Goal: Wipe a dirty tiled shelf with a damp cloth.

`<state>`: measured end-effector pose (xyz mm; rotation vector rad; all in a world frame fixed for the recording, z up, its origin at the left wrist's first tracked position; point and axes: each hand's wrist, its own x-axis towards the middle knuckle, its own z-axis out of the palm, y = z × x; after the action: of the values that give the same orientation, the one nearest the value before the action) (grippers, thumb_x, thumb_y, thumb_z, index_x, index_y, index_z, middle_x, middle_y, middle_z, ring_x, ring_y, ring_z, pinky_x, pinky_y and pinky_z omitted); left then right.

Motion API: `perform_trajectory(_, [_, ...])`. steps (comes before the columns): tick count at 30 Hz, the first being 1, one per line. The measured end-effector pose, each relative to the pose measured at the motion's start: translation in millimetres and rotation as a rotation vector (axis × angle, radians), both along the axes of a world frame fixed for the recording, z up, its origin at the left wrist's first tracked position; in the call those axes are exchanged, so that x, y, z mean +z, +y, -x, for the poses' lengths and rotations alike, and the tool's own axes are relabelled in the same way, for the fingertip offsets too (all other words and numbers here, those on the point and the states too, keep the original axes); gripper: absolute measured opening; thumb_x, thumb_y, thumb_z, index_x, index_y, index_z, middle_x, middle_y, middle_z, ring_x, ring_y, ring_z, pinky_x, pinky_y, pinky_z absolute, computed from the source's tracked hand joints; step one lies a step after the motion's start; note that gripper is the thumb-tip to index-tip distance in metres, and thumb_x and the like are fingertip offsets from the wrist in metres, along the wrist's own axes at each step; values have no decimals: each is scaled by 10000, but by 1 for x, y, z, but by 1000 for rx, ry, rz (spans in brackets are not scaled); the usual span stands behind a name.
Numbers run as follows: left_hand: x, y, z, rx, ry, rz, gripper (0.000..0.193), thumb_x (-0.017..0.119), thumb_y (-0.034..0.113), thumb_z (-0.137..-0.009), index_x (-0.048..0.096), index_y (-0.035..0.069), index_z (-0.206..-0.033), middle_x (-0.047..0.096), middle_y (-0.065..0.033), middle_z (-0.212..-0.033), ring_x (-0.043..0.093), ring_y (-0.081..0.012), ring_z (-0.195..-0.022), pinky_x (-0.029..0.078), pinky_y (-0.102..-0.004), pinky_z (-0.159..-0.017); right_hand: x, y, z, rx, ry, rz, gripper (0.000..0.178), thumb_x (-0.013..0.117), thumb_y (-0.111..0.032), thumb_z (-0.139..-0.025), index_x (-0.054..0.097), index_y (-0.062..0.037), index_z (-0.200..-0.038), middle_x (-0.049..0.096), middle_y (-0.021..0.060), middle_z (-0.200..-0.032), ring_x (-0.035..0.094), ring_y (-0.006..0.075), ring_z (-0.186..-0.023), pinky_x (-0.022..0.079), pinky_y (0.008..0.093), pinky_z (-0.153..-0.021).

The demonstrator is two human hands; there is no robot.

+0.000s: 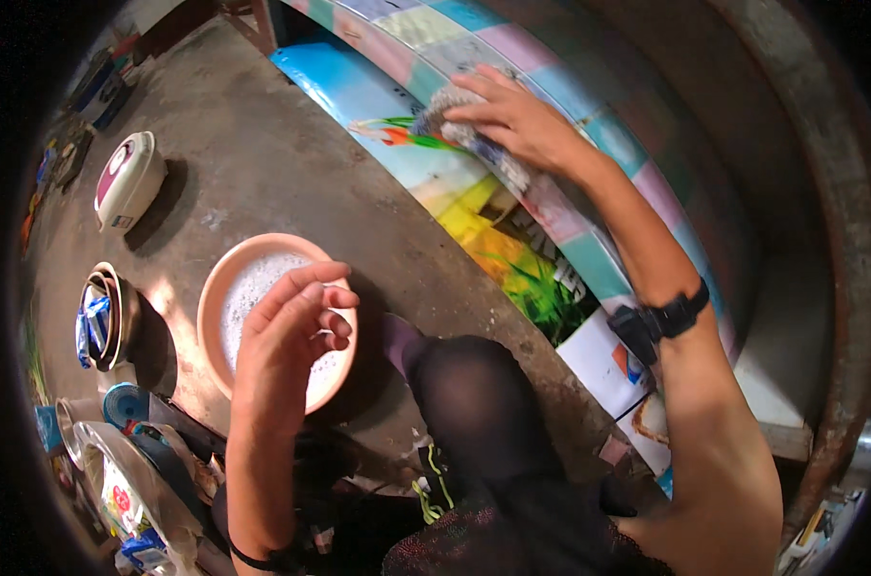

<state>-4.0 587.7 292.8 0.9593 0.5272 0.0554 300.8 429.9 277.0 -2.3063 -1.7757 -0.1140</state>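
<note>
My right hand (512,120) presses a bunched grey-white cloth (445,108) against the edge of a shelf or bench covered in pastel checks (589,252). Part of the cloth hangs down below my fingers. My left hand (296,322) is raised over a peach-coloured basin (212,264) of foamy water (248,288). Its fingers are loosely bent and apart, with nothing between them. My left hand and wrist hide part of the basin's near side.
Colourful printed sheets (455,206) line the side below the checked covering. A white lidded container (133,182) and a metal pot (126,317) holding blue packets stand on the floor at left. A plastic bag (109,461) and clutter lie at lower left; my knee (479,394) is in the middle.
</note>
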Motion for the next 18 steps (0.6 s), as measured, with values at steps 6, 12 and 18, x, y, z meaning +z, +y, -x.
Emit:
perform_trajectory(6, [-7, -2, 6, 6, 52, -54, 261, 503, 180, -865, 539, 4, -1055, 573, -36, -824, 511, -83, -667, 428, -204, -623, 14, -135, 111, -288, 38, 49, 445, 535, 70, -716, 593, -180, -1079, 355, 82, -1354, 271, 337, -1272, 270, 395, -1028])
perform_trajectory(12, [2, -5, 23, 2, 23, -123, 257, 489, 176, -876, 534, 4, -1062, 576, -31, -812, 511, -77, -672, 422, -194, -627, 15, -208, 176, -528, -18, 65, 449, 523, 86, -662, 619, -167, -1020, 353, 83, -1358, 275, 337, -1274, 260, 418, -1027])
perform_trajectory(18, [1, 1, 28, -4, 43, -146, 266, 474, 154, -882, 511, 12, -1103, 579, -19, -835, 501, -72, -674, 402, -193, -615, -7, -145, 132, -464, -66, -91, 391, 486, 93, -652, 645, -140, -922, 345, 92, -1364, 241, 329, -1291, 186, 504, -1043])
